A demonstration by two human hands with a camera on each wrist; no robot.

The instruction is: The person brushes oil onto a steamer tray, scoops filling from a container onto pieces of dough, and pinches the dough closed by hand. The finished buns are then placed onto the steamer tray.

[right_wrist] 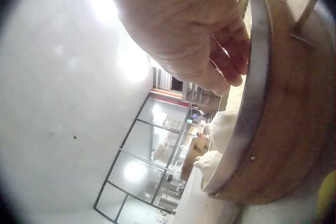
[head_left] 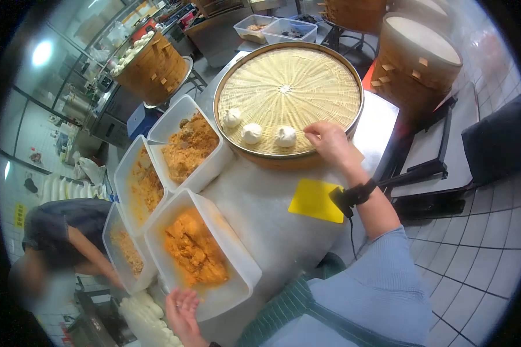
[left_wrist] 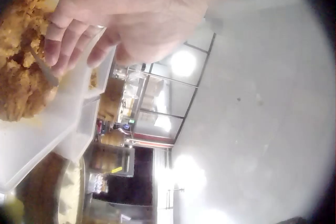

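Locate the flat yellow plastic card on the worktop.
In the head view, the flat yellow plastic card lies on the grey worktop, in front of the round bamboo steamer tray and below the right hand.

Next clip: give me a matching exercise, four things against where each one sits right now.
1 buns
2 yellow card
3 right hand
4 left hand

A at the near rim of the steamer tray
B flat on the table, outside the tray
C on the woven mat inside the tray
D by the nearest tub of orange filling

Pairs: 1-C, 2-B, 3-A, 4-D
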